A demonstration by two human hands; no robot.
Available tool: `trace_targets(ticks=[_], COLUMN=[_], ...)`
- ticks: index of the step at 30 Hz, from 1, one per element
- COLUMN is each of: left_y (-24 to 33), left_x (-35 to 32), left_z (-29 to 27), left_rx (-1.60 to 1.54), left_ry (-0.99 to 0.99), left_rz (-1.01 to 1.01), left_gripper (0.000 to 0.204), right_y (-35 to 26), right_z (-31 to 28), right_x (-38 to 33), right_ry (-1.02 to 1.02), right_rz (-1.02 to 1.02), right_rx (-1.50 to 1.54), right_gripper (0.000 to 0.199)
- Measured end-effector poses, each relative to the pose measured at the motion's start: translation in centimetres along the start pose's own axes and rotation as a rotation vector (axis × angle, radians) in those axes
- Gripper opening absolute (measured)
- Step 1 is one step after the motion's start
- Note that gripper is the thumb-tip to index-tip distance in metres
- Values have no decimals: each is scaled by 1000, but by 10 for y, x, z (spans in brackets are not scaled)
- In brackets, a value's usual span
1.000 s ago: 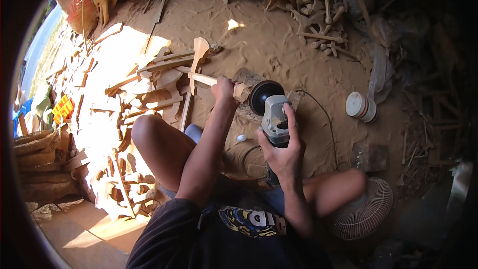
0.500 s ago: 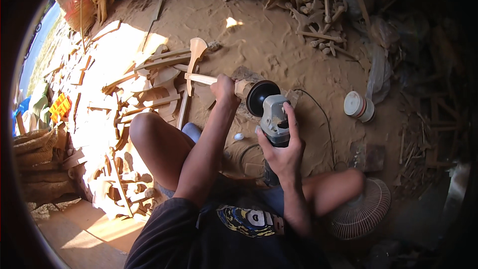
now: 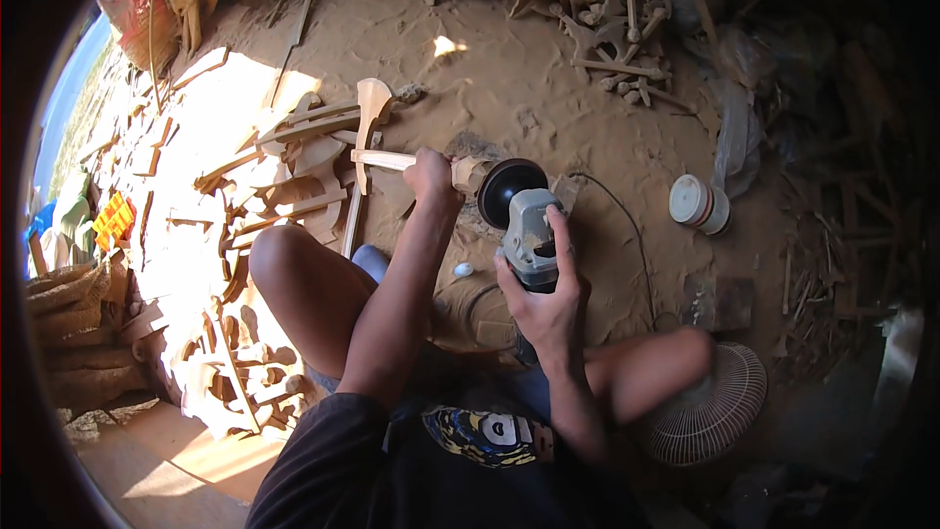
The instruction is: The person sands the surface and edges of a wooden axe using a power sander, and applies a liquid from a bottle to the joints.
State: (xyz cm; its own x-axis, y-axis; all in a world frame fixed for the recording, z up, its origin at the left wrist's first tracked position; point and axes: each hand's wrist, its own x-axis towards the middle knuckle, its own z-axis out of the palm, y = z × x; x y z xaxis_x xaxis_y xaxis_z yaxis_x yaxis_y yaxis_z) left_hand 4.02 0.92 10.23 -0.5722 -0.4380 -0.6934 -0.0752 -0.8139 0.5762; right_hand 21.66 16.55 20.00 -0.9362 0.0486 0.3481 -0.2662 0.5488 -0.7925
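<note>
Carved wood (image 3: 394,160) and grinder (image 3: 532,219), hands (image 3: 430,174) (image 3: 548,306) closed round one apiece, dusty floor (image 3: 509,73) (sunlit leftward)

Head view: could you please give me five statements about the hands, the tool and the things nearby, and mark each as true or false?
1. The left hand grips a pale wooden piece. True.
2. The right hand holds a grey power tool. True.
3. The tool's black disc is at the end nearest the person's body. False: the black disc is at the far end.
4. A round wire guard is beside the person's right knee. True.
5. The white container is left of the tool. False: the white container is to its right.
</note>
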Motion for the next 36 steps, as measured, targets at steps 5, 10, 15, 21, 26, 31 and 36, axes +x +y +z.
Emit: trace_targets(ticks=[5, 10, 15, 21, 26, 31, 36], left_y=[0, -5, -9, -5, -13, -16, -13], left_x=[0, -22, 13, 62, 68, 57, 43], left_z=[-4, 5, -10, -23, -23, -13, -5], left_rx=[-15, -15, -239, -244, -256, -113, -47], left_ry=[-33, -41, -180, -397, -376, -271, -293], left_rz=[1, 3, -9, -166, -228, -55, 1], left_gripper=[13, 11, 9, 20, 21, 21, 19], right_y=[1, -4, 9, 44, 54, 49, 32], right_z=[-4, -8, -9, -15, -11, -8, -8], right_x=[4, 4, 6, -3, -16, -11, 2], right_ry=[11, -3, 45, 49, -16, -76, -132], right_rz=[25, 10, 88, 224, 305, 293, 295], right_rx=[68, 19, 46, 161, 189, 257, 225], right_gripper=[77, 77, 78, 79, 78, 80, 80])
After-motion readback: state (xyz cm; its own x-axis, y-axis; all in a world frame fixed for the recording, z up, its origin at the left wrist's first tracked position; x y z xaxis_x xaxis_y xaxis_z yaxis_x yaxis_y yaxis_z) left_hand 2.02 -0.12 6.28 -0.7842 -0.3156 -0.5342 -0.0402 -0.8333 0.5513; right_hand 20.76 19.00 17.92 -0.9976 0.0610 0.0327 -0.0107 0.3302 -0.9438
